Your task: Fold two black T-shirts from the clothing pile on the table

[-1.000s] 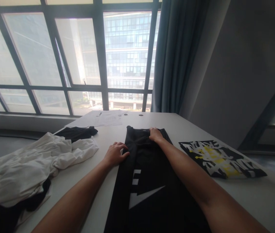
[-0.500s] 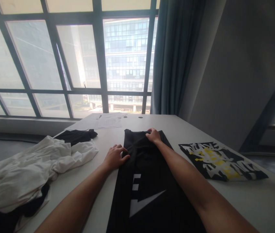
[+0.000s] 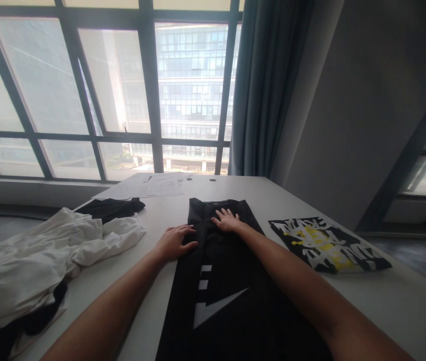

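A black T-shirt (image 3: 228, 265) with a grey swoosh print lies in a long folded strip down the middle of the white table (image 3: 152, 281), its collar at the far end. My left hand (image 3: 174, 241) rests on the shirt's left edge, fingers stretched out and thumb apart. Near the collar, my right hand (image 3: 226, 219) lies flat on the cloth with its fingers spread. Neither hand grips the fabric. My right forearm covers part of the shirt's right side, and its near end runs out of view.
At the left lies a heap of white clothing (image 3: 50, 250) with black cloth (image 3: 113, 208) behind it. A folded black shirt with white and yellow lettering (image 3: 329, 245) is at the right. Papers (image 3: 148, 185) lie at the far edge, before the window and a curtain (image 3: 261, 90).
My right hand has let go of the collar edge and moved left and nearer, flattening onto the shirt. My left hand stays at the left edge. The view has shifted slightly.
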A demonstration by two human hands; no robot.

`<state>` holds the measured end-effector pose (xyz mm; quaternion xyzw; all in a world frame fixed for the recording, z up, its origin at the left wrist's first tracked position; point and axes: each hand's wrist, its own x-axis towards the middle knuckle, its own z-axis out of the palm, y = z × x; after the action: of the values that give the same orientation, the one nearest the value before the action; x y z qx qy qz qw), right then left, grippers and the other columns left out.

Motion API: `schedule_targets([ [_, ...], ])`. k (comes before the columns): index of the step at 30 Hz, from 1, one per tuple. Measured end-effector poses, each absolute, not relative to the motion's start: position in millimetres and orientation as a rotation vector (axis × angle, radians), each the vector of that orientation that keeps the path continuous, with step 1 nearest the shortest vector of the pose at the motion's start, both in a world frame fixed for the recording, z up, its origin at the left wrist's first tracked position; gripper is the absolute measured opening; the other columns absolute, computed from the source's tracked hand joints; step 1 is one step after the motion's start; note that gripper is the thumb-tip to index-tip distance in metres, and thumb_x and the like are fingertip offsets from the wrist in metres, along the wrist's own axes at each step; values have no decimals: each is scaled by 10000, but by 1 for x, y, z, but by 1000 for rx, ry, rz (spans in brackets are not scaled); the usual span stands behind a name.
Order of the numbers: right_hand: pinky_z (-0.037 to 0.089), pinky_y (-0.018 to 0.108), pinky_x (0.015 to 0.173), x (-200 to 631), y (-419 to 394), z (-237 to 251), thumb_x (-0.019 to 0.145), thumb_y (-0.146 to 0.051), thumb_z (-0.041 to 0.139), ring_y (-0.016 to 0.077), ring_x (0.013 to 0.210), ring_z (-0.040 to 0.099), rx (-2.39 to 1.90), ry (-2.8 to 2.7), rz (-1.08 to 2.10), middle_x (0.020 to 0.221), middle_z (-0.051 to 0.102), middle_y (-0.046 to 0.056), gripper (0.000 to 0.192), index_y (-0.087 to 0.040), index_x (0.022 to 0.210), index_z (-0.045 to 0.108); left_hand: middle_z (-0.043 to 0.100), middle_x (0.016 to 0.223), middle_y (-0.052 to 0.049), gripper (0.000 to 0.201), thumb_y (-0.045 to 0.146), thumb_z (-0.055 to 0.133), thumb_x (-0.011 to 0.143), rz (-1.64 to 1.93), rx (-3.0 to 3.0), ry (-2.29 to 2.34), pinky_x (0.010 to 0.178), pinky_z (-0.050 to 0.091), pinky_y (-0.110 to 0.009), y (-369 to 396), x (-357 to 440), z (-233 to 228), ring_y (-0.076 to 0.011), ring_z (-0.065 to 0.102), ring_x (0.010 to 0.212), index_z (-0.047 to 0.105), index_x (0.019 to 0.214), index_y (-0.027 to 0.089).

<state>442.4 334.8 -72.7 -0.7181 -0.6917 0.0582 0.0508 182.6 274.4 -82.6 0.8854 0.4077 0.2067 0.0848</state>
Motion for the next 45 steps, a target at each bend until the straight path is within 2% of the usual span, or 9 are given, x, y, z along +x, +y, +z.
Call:
schedule_targets([
  [3,73,566,1159,445,339,-81,950,-650,244,294,1503,38,-2205,-2124,318,1646,94,72,732,-262,1568,200,535,1447,-27,514,582,557,855,593,2627,1243,1139,339,-456,273,183,-82,-273,453,1364,631,1267,282],
  [8,59,545,1171,452,348,-84,959,-636,254,273,1505,42,-2176,-2119,307,1645,100,60,716,-254,1564,218,505,1472,-43,564,612,536,856,564,2624,1282,1139,329,-490,274,184,-82,-296,413,1391,614,1296,268],
  [12,153,472,1160,452,350,-82,999,-527,253,259,1468,212,-2139,-2033,133,1593,283,118,615,-187,1498,370,492,1482,-52,597,640,523,858,571,2631,1261,1139,323,-506,273,183,-81,-303,395,1401,599,1317,266],
  [16,185,467,1123,439,342,-70,1018,-461,221,298,1278,471,-2049,-2002,-256,1347,556,206,571,-104,1290,573,483,1490,-31,589,651,514,861,545,2657,1205,1151,307,-488,273,182,-80,-295,366,1420,598,1320,291],
  [20,287,480,1051,429,315,-57,1006,-507,239,320,1194,532,-2062,-2055,-234,1323,567,201,576,-129,1270,584,500,1477,-26,567,631,512,869,539,2649,1244,1154,297,-478,275,182,-82,-292,368,1420,596,1323,301],
  [32,297,598,1080,437,200,-53,865,-637,505,408,1415,281,-2183,-2189,259,1570,296,162,742,-240,1483,405,450,1511,-103,607,631,394,899,419,2538,1705,1130,237,-585,288,168,-84,-332,370,1409,532,1357,256],
  [35,256,636,1089,429,196,-56,855,-683,487,414,1451,200,-2129,-2224,399,1605,227,138,790,-292,1523,331,508,1456,-143,637,646,395,885,468,2475,1821,1087,320,-558,293,157,-86,-355,464,1331,550,1332,218],
  [39,135,680,1109,432,209,-60,916,-661,367,393,1484,78,-2170,-2178,443,1640,114,96,735,-309,1552,253,583,1374,-85,527,596,463,873,710,2573,1674,1063,397,-446,288,150,-87,-309,526,1262,632,1219,235],
  [45,96,651,1128,459,251,-72,960,-606,264,346,1495,58,-2276,-2030,362,1646,96,46,656,-332,1555,232,660,1225,-51,415,576,490,884,830,2697,1384,1037,434,-414,277,152,-83,-270,565,1177,689,1075,265],
])
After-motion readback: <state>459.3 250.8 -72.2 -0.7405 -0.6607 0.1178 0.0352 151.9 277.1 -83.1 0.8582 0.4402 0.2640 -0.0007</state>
